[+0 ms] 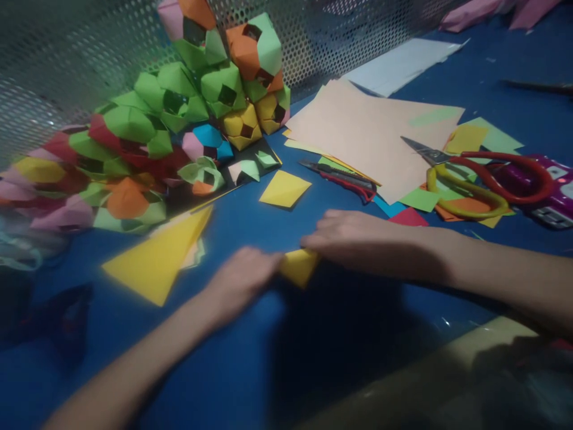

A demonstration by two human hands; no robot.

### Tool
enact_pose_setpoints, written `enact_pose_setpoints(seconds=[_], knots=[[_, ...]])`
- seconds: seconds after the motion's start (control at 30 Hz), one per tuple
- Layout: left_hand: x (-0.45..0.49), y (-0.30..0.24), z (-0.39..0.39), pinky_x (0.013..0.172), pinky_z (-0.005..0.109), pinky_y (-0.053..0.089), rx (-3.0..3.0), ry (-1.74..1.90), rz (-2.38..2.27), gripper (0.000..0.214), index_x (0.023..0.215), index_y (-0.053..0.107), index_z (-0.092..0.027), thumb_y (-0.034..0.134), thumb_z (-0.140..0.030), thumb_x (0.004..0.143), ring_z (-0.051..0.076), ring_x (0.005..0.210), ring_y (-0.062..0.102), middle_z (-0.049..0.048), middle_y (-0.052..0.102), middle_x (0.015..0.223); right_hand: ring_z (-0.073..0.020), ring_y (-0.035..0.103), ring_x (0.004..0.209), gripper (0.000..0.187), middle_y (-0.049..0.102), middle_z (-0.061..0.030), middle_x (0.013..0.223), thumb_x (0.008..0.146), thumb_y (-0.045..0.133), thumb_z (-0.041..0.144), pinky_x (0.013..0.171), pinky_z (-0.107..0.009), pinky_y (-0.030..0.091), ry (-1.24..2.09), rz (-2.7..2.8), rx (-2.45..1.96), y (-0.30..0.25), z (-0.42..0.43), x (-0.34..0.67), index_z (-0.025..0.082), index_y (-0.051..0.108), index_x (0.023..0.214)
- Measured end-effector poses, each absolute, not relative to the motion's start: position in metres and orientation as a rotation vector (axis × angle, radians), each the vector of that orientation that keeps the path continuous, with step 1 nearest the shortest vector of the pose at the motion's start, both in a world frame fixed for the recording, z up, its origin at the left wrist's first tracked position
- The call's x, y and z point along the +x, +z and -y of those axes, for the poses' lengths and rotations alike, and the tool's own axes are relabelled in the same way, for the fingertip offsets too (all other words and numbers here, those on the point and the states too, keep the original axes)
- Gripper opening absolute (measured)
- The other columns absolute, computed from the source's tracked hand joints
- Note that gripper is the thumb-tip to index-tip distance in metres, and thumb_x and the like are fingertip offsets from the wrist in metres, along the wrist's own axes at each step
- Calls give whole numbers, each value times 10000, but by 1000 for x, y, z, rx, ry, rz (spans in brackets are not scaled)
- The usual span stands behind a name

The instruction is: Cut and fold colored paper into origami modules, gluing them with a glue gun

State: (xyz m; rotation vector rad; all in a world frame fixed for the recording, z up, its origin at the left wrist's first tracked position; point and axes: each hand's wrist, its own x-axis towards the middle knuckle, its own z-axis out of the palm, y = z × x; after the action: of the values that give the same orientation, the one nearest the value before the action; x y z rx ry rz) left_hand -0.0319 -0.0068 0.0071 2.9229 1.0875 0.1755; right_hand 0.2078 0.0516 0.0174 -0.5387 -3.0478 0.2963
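Note:
Between my two hands is a small piece of yellow paper (299, 267), its lower corner pointing toward me. My left hand (244, 276) pinches its left edge, fingers closed. At the upper right edge my right hand (338, 237) also grips it, the fingers curled and partly hidden. Just beyond lies a yellow paper square (285, 189), flat on the blue table (215, 376). Larger folded yellow paper (159, 257) rests left of my left hand, with paler pieces under it. Both hands are slightly blurred.
Folded paper balls (179, 95) in several colours are piled against a perforated metal panel (313, 42). Right of them lie pale paper sheets (358, 131), a craft knife (340, 177), scissors (487, 179) with red and yellow handles, paper scraps (418, 200) and a purple object (548, 194).

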Motion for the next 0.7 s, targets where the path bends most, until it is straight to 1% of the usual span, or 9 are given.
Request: enact_pose_setpoints(seconds=[0.13,0.23,0.4,0.53,0.6,0.7], knots=[[-31,8,7,610,274,362,2933,177,-1118,224,1034,558,-170,360,-138,935,156,627,492,11,578,685,-172,485,670,150,625,-59,746,842,497,52,692,-316,316,318,3165,-639,33,-48,206,152,590,903],[-31,6,7,613,272,367,2951,219,-1126,215,1037,560,-167,367,-166,940,157,619,488,11,586,683,-182,506,701,157,632,-62,769,842,488,43,712,-326,326,319,3180,-707,34,-48,205,163,582,880],[-30,6,7,613,263,369,2908,236,-1169,208,995,580,-180,380,-188,937,151,616,495,9,594,681,-182,511,660,184,622,-63,743,842,442,16,702,-344,320,233,3162,-698,28,-53,210,154,563,857],[-28,2,7,616,262,381,2851,237,-1245,171,994,588,-190,440,-242,926,146,626,510,12,627,719,-177,513,646,174,621,-61,728,851,441,43,679,-335,326,303,3105,-715,25,-56,211,155,574,846],[-28,-2,7,607,257,386,2838,308,-1279,164,981,593,-186,453,-251,926,143,624,517,13,628,717,-185,534,678,160,638,-68,767,862,454,86,686,-330,342,372,3039,-774,22,-57,210,157,594,889],[-30,-8,8,596,238,403,2803,518,-1308,133,945,591,-168,474,-226,919,130,635,540,22,630,732,-225,585,828,203,667,-101,921,885,468,165,729,-331,376,481,2843,-928,16,-58,207,156,608,1032]])
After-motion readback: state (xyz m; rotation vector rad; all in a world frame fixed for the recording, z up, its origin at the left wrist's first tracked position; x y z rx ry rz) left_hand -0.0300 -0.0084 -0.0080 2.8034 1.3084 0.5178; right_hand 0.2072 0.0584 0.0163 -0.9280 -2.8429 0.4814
